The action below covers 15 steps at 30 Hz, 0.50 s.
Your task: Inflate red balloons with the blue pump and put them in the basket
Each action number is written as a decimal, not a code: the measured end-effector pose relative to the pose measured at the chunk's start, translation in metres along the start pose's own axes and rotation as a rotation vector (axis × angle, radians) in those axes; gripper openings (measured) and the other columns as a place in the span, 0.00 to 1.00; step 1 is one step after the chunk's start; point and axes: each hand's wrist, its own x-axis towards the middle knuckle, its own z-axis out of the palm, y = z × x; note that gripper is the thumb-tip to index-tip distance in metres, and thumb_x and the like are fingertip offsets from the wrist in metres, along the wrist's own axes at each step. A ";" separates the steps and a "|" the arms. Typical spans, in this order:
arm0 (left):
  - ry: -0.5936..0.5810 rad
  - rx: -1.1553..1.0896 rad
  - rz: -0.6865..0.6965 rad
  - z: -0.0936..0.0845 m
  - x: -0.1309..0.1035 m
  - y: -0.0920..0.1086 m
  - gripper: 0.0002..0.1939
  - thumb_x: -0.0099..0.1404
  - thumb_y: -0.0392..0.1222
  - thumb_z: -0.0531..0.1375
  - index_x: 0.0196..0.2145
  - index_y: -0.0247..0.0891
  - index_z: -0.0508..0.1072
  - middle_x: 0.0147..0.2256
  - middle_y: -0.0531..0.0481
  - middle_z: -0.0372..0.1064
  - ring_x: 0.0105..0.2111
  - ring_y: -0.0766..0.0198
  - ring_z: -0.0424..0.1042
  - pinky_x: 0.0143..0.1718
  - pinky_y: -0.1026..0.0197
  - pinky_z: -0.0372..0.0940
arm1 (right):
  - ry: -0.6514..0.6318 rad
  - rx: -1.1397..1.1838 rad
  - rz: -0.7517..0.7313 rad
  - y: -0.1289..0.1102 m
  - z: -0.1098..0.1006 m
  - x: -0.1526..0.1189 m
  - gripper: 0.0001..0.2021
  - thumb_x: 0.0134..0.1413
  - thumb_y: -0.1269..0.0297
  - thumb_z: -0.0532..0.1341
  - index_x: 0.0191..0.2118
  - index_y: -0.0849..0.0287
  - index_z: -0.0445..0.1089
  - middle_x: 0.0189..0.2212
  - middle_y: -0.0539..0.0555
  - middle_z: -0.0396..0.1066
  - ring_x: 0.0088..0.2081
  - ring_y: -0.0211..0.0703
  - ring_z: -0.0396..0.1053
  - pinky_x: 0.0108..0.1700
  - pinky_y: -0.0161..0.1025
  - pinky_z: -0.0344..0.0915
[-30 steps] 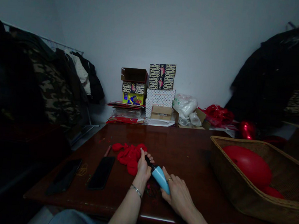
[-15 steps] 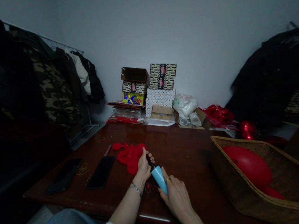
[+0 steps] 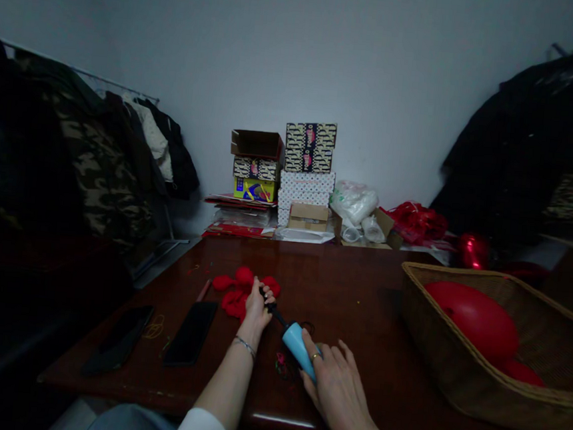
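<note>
A small hand pump with a light blue barrel (image 3: 299,347) lies at a slant between my hands, its dark rod showing. My left hand (image 3: 259,306) is closed round the pump's black nozzle end, at the edge of several red balloons (image 3: 233,302) on the table. Whether a balloon is on the nozzle is hidden by my fingers. My right hand (image 3: 337,380) grips the lower end of the blue barrel, with some fingers stretched over it.
Two dark phones (image 3: 190,334) (image 3: 119,337) lie at the left of the brown table (image 3: 341,273), near yellow rubber bands (image 3: 154,326). A wicker basket (image 3: 452,383) holding red balloons (image 3: 478,319) stands at the right. Stacked boxes (image 3: 306,190) are behind.
My left hand has moved left and slightly up with the nozzle end, away from the blue barrel. More of the dark rod shows between my hands. The red balloons have shifted.
</note>
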 end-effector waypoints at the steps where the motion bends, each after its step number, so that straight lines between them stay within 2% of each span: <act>1: -0.009 -0.007 -0.009 0.001 0.001 0.003 0.14 0.65 0.46 0.55 0.26 0.37 0.57 0.19 0.59 0.49 0.13 0.76 0.50 0.10 0.74 0.46 | -0.003 0.001 0.000 0.000 -0.003 -0.001 0.29 0.54 0.64 0.57 0.62 0.55 0.52 0.37 0.55 0.70 0.42 0.46 0.66 0.57 0.51 0.46; 6: -0.030 -0.049 -0.036 0.009 0.002 0.010 0.14 0.65 0.47 0.55 0.26 0.37 0.58 0.20 0.58 0.50 0.14 0.76 0.50 0.10 0.74 0.47 | 0.001 0.024 0.005 0.002 -0.016 -0.010 0.29 0.53 0.66 0.57 0.61 0.53 0.54 0.37 0.53 0.70 0.41 0.46 0.67 0.57 0.52 0.46; 15: -0.126 -0.147 -0.096 0.018 -0.009 0.004 0.19 0.60 0.56 0.57 0.27 0.37 0.60 0.21 0.58 0.49 0.15 0.76 0.51 0.12 0.74 0.49 | 0.082 0.071 0.025 0.009 -0.018 -0.028 0.29 0.54 0.64 0.56 0.62 0.48 0.51 0.38 0.52 0.71 0.40 0.46 0.67 0.54 0.51 0.50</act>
